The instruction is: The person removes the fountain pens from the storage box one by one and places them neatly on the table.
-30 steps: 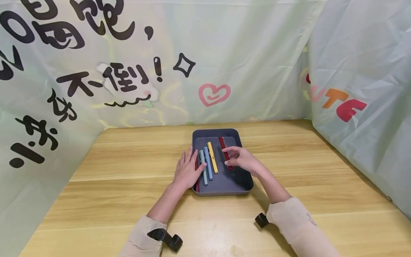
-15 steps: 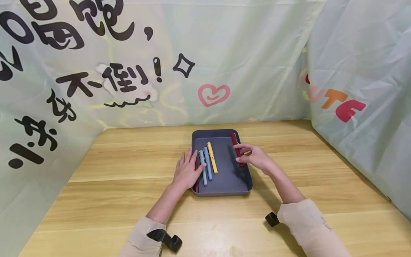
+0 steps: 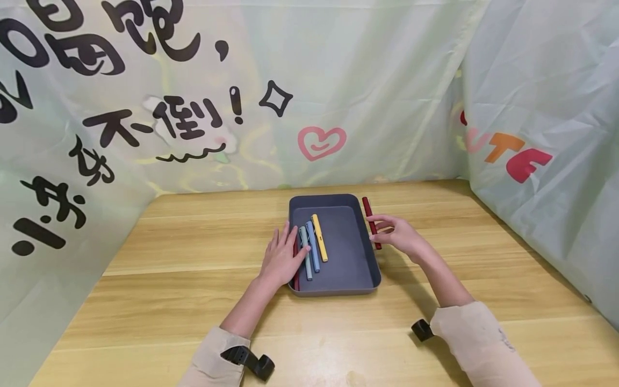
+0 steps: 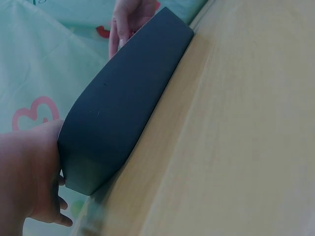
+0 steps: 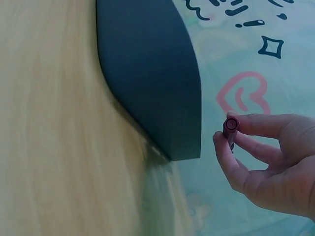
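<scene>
My right hand (image 3: pixel 400 236) pinches a dark red pen (image 3: pixel 366 206) between thumb and fingers, just past the right rim of a dark grey tray (image 3: pixel 345 269). End-on in the right wrist view, the pen (image 5: pixel 231 124) appears above the tray's side wall. On the tray's left rim rests my left hand (image 3: pixel 280 258), fingers extended and thumb reaching inside over the pens. Inside the tray lie a yellow pen (image 3: pixel 319 237), a blue pen (image 3: pixel 314 250) and a grey-green pen (image 3: pixel 308 269). Another dark red pen (image 3: pixel 296 280) lies along the left wall, partly hidden by that hand.
The tray stands on a wooden table (image 3: pixel 169 269). A printed cloth (image 3: pixel 387 97) hangs behind the table and along both sides. Black wrist cameras, one on the left sleeve (image 3: pixel 265 367) and one on the right (image 3: pixel 422 330), sit low over the tabletop.
My right hand has carried the dark red pen rightward from over the tray's middle to outside its right rim. My left hand stays on the left rim, and the other pens have not moved.
</scene>
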### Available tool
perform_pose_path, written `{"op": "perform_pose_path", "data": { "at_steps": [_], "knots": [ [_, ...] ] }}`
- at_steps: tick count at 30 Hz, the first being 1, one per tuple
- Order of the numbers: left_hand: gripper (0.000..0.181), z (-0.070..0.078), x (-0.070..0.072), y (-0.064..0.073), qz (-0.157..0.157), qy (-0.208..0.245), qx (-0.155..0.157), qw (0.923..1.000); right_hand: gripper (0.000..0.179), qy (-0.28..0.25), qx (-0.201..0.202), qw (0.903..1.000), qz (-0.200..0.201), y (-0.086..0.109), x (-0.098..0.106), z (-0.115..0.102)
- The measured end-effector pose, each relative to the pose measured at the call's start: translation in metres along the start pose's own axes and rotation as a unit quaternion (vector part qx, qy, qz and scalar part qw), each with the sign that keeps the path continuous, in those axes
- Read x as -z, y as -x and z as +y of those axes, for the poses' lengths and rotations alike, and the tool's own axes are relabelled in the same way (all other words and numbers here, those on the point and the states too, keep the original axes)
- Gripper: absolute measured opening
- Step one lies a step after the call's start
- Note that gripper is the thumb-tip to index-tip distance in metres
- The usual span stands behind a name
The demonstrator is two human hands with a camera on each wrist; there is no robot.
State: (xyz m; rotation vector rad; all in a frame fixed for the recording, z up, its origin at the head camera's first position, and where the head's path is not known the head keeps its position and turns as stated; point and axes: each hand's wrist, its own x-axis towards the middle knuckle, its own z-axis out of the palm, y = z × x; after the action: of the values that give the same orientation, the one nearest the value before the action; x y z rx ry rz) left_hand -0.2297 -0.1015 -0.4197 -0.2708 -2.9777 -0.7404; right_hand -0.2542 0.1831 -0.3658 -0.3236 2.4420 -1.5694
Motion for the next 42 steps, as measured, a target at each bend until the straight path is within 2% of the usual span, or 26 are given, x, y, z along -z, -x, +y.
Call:
{"op": "perform_pose_path", "data": {
  "at_steps": [10, 19, 27, 36, 42],
  "knots": [
    [0.065, -0.001, 0.000, 0.002, 0.001, 0.004, -0.006, 1.0000, 0.051, -0.008, -0.010, 0.9999, 0.008, 0.004, 0.006, 0.016],
    [0.065, -0.002, 0.001, 0.002, 0.003, 0.005, -0.008, 1.0000, 0.048, 0.011, -0.004, 0.9999, 0.000, -0.003, 0.005, 0.029],
    [0.066, 0.000, -0.001, 0.000, -0.001, 0.007, -0.004, 1.0000, 0.046, 0.006, 0.001, 1.0000, -0.007, -0.010, 0.003, 0.046],
    [0.066, 0.000, -0.002, -0.001, 0.000, 0.010, -0.006, 0.9999, 0.047, -0.008, -0.011, 0.9999, -0.005, -0.009, -0.001, 0.046],
    [0.066, 0.000, -0.002, 0.000, 0.001, 0.019, -0.008, 0.9998, 0.046, 0.026, -0.001, 0.9996, 0.005, -0.010, -0.002, 0.046]
  ]
}}
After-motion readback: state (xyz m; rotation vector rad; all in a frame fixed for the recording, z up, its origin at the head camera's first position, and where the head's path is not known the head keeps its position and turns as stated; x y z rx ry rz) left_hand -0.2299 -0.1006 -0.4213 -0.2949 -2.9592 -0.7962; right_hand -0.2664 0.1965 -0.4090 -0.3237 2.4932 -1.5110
